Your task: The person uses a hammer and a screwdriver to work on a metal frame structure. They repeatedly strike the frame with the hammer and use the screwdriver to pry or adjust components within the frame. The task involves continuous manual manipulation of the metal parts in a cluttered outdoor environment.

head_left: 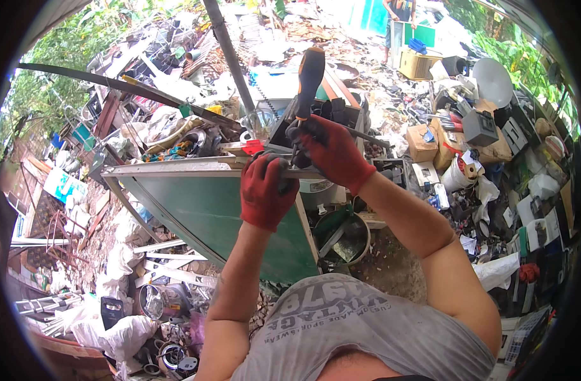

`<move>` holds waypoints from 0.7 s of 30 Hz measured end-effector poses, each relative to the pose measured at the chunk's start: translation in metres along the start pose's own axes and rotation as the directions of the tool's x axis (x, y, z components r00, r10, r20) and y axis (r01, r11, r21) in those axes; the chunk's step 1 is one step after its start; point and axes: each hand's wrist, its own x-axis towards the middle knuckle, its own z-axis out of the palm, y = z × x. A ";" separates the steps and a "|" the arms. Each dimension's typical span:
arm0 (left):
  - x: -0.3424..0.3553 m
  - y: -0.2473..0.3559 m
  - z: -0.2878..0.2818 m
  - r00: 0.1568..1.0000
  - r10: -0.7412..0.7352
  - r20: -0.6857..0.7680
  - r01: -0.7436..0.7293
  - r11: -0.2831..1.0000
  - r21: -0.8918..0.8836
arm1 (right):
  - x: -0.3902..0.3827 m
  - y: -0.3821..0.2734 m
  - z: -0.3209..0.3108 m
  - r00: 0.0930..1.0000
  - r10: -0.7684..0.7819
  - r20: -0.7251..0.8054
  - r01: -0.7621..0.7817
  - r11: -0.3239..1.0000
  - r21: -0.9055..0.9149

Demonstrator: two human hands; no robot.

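Right fingers (313, 131): gripping contoured screwdriver (310, 77) | left fingers (261, 169): curled, hold unclear | smooth green panel (220, 206)

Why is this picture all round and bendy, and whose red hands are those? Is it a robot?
No robot! It's a person wearing red gloves. A wide camera on their head looks down, which makes straight edges bend. The right hand holds what looks like a screwdriver, its orange-and-black handle pointing up. The left hand touches the pale frame around a green panel. Nearby are lots of jumbled things, like a white bucket and a cardboard box.
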 end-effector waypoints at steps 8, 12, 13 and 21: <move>0.004 0.006 -0.004 0.992 -0.102 0.075 0.106 0.993 -0.054 | -0.002 0.008 -0.001 1.000 -0.030 -0.002 0.030 0.999 -0.012; 0.009 0.009 -0.011 0.977 -0.151 0.149 0.162 0.984 -0.067 | -0.002 0.005 0.000 0.997 -0.080 0.018 0.081 0.994 -0.079; 0.008 0.008 -0.012 0.976 -0.156 0.155 0.167 0.984 -0.066 | -0.003 0.003 0.000 0.995 -0.100 0.020 0.102 0.989 -0.109; 0.009 0.012 -0.010 0.987 -0.111 0.114 0.110 0.994 0.012 | -0.004 0.007 -0.002 0.998 -0.046 -0.046 0.039 0.987 -0.153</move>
